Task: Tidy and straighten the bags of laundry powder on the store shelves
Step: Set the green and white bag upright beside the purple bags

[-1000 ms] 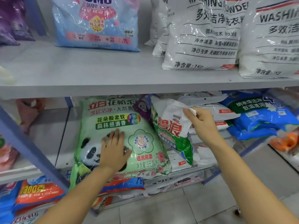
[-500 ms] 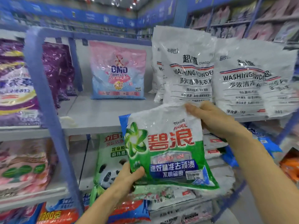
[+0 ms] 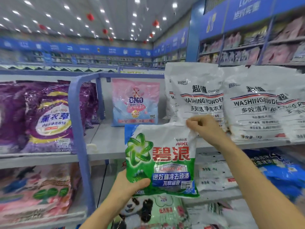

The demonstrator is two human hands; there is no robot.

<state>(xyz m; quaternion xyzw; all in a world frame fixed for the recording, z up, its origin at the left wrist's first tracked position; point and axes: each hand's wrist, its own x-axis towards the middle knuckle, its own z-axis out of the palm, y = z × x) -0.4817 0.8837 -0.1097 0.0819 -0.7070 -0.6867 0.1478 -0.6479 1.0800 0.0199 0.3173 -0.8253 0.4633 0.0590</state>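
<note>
I hold a green and white Ariel powder bag [image 3: 165, 159] upright in the air in front of the shelves. My left hand [image 3: 130, 184] grips its bottom left corner, thumb on the front. My right hand [image 3: 203, 128] pinches its top right corner. Behind the bag lies the grey upper shelf [image 3: 105, 142] with a bare stretch. On that shelf stand a pink and blue OMO bag [image 3: 135, 103] at the back and white washing powder bags [image 3: 199, 96] to the right.
Purple lavender bags [image 3: 47, 118] fill the left bay behind a blue shelf post [image 3: 79, 129]. A green panda bag [image 3: 148, 212] lies on the lower shelf below my hands. Blue bags [image 3: 280, 172] and white bags [image 3: 212, 176] lie at lower right. Pink bags [image 3: 41, 190] sit lower left.
My left hand left the panda bag and took the Ariel bag's bottom corner. Both hands lifted the bag from the lower shelf up to the upper shelf's height. The view tilted upward.
</note>
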